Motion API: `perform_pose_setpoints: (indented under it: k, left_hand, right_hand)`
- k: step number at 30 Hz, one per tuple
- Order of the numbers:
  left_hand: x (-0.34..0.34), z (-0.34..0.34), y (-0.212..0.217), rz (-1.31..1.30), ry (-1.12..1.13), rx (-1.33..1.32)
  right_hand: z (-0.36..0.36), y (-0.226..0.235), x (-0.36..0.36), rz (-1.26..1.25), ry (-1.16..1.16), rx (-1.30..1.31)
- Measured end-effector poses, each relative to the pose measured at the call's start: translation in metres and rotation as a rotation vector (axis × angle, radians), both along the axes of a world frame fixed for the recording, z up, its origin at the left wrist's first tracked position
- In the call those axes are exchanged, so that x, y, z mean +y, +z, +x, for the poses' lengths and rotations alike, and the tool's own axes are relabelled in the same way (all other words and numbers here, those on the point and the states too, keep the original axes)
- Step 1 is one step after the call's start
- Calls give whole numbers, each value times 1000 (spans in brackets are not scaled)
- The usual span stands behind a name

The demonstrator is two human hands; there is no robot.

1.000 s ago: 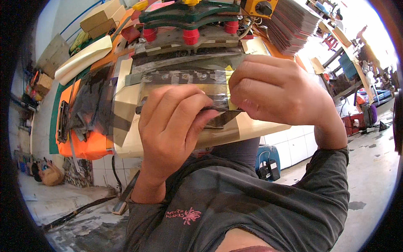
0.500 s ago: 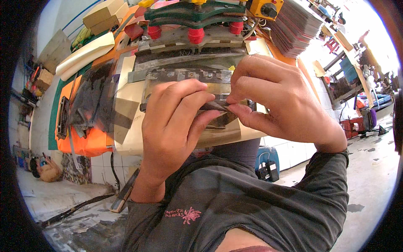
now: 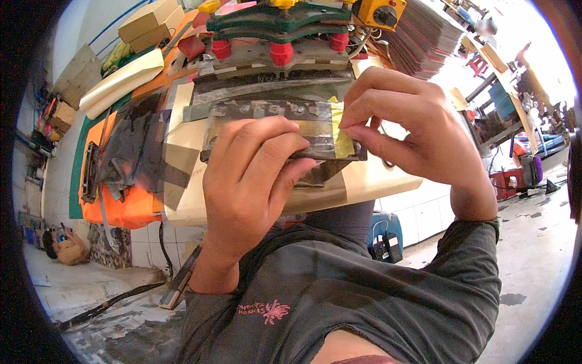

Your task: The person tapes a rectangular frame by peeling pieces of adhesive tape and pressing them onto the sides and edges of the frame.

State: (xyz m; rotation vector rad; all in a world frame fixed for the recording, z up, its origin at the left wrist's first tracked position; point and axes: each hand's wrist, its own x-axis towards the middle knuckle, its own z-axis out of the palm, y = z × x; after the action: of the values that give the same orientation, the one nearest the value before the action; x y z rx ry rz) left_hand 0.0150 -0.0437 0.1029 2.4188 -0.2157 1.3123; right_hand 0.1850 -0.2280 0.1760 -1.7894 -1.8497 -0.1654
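In front of me lies a dark rectangular block (image 3: 242, 108) with a metal strip and screws along its far part. A yellow strip (image 3: 341, 136) lies across its right end. My left hand (image 3: 251, 164) is curled over the block's near edge, thumb below the fingers; whatever is between them is hidden. At the right end, my right hand (image 3: 412, 124) pinches, its fingertips next to the yellow strip. Anything in that pinch is too small to make out. Beneath the block lies a cream sheet (image 3: 382, 182) with a brown translucent piece on it.
A green press frame (image 3: 279, 27) with red feet stands behind the block. Its yellow control box (image 3: 379, 13) is beside a tall stack of sheets (image 3: 418, 39). Dark mesh fabric (image 3: 130, 145) and orange material (image 3: 136, 206) lie at the left. A person (image 3: 66, 244) is far left.
My right hand has moved away from my left hand, up and to the right, to the yellow strip. More of that strip now shows. My left hand has barely moved.
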Motion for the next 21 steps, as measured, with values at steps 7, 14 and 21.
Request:
perform_pose_setpoints:
  k: [7,14,21]
  left_hand:
    - [0,1,0,8,15,-1]
    - [-1,0,-1,-19,34,34]
    - [-1,1,0,-8,27,18]
  right_hand:
    - [6,6,-12,-17,149,-119]
    - [2,6,-8,-7,186,-255]
    - [-1,3,-4,-6,192,-361]
